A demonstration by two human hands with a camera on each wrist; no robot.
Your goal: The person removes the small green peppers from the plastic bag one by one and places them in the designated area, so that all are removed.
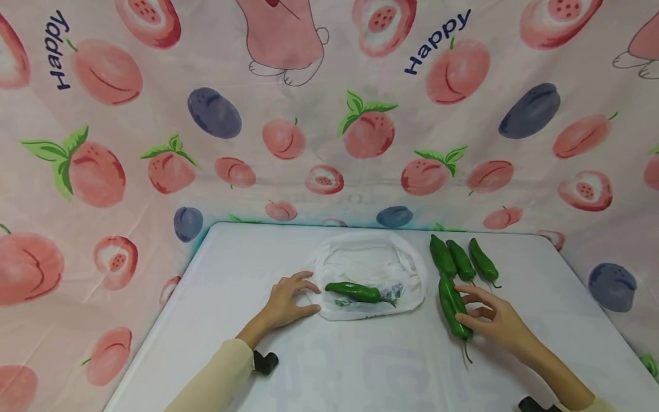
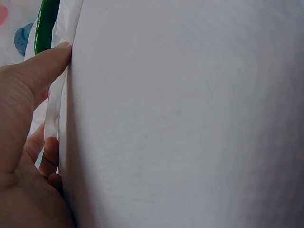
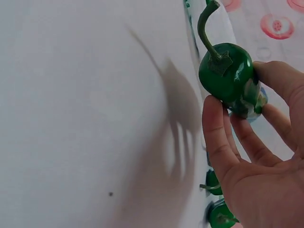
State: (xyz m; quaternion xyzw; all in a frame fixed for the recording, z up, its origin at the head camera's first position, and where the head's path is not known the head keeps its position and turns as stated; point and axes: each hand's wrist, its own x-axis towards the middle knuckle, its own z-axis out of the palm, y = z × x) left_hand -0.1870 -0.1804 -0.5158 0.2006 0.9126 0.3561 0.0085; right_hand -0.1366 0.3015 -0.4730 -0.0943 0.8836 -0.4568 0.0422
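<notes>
My right hand [image 1: 496,323] pinches a long green chili pepper [image 1: 453,309] between thumb and fingers; its stem points toward me. In the right wrist view the stem end of this held pepper [image 3: 225,71] faces the camera, and its shadow falls on the table. At the left rim of a thin white plastic bag [image 1: 370,243] is my left hand [image 1: 288,300], its thumb and fingers spread apart and the tips at the bag's edge. Another green chili pepper [image 1: 355,292] lies on the bag, stem to the right. The left wrist view shows the thumb [image 2: 50,64] beside the bag's rim.
Several more green chili peppers [image 1: 460,260] lie side by side at the back right, just beyond the held one. The white table [image 1: 360,366] ends at a fruit-printed cloth [image 1: 309,126] hanging behind it and along its sides.
</notes>
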